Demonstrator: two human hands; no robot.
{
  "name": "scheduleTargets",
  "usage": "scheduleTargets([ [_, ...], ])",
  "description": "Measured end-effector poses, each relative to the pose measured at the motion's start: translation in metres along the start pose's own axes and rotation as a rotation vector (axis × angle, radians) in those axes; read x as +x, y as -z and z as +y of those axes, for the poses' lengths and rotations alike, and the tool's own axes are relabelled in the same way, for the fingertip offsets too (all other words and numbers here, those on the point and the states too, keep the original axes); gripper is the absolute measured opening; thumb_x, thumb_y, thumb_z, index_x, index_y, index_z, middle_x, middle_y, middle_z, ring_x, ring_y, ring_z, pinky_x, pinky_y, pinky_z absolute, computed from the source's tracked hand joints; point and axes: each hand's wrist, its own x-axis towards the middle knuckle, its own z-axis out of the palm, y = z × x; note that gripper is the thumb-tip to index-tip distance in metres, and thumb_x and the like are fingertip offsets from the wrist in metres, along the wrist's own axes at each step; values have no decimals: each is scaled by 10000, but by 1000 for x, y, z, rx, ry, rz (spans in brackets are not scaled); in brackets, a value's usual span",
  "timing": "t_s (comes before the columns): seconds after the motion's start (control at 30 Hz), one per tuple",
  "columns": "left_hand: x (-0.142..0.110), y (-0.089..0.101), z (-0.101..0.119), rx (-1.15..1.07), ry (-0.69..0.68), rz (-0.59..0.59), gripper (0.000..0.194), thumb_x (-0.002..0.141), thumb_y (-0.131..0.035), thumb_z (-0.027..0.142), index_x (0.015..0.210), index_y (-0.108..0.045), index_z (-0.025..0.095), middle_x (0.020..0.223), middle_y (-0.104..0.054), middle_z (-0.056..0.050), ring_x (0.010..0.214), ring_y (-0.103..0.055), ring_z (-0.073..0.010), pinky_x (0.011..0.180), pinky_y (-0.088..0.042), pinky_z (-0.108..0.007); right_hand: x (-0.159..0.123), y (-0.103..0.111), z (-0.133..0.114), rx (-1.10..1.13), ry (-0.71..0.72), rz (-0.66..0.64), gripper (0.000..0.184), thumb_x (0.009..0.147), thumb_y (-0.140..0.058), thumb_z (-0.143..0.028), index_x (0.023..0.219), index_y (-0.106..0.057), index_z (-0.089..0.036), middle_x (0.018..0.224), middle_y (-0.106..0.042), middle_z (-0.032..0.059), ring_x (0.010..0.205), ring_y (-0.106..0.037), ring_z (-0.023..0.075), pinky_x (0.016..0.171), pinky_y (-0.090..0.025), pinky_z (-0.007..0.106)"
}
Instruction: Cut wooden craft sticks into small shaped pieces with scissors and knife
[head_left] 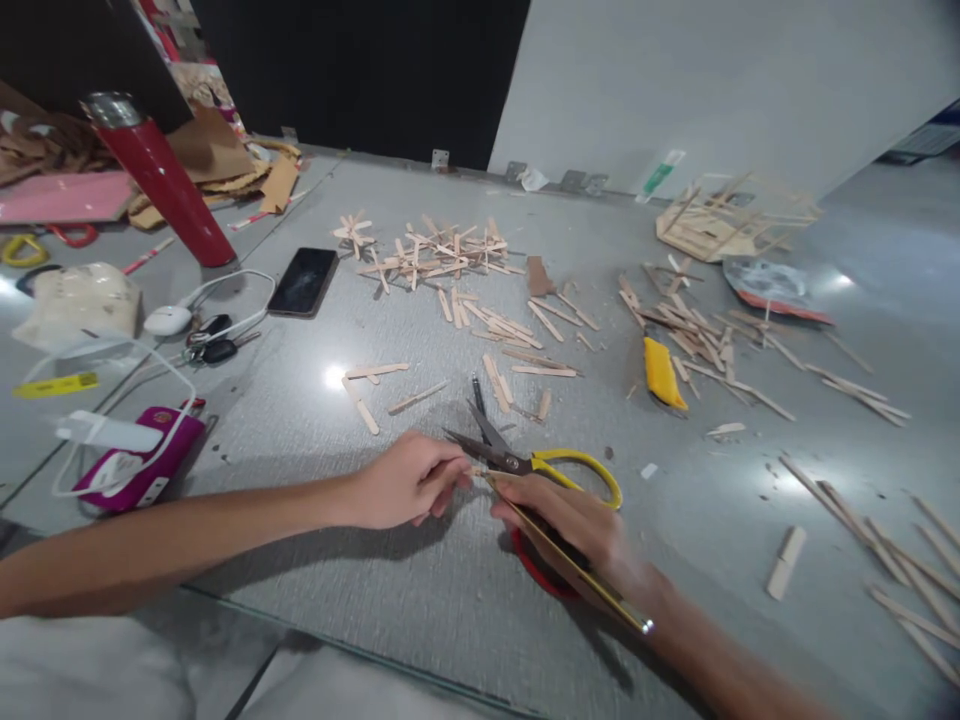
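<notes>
My left hand (409,482) is closed in a pinch on a small wooden stick piece (478,471), mostly hidden by the fingers. My right hand (562,515) grips a long, thin gold-edged tool (592,580) with a shiny end; its exact kind is unclear. The tool's front end meets the stick piece at my left fingertips. Partly beneath my right hand lie open scissors (512,463), with one yellow handle loop and a red loop mostly covered by the hand. A dark, slim pen-like object (478,395) lies just beyond the blades.
Assembled stick pieces (450,250) and loose sticks (495,325) lie ahead. A phone (304,282), red bottle (165,190) and purple power bank (146,460) are left. Rightward are a yellow cutter (663,372), more sticks (847,520) and a stick frame (705,230).
</notes>
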Motion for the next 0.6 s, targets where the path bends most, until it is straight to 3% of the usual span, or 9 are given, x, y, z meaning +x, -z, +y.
scheduleTargets([
  [0.23, 1, 0, 3, -4, 26, 6, 374, 1060, -353, 229, 719, -497, 178, 512, -527, 54, 349, -466, -54, 442, -368, -154, 0, -3, 1, -11, 20, -6, 238, 1083, -490, -208, 1276, -614, -144, 1035, -791, 126, 945, -785, 211, 802, -647, 304],
  [0.47, 1, -1, -1, 13, 5, -36, 400, 1060, -376, 229, 682, -496, 179, 503, -534, 45, 364, -491, -66, 468, -390, -173, 5, -5, -2, -34, -55, -144, 253, 1108, -417, -249, 1021, -641, -170, 892, -758, 82, 770, -762, 191, 656, -630, 299],
  [0.6, 2, -2, 0, 31, 7, -4, 393, 1054, -388, 217, 686, -518, 175, 514, -553, 36, 381, -489, -73, 478, -389, -184, 2, -7, 0, -48, -30, -111, 235, 1102, -428, -239, 1096, -648, -155, 976, -774, 111, 857, -778, 208, 725, -647, 317],
])
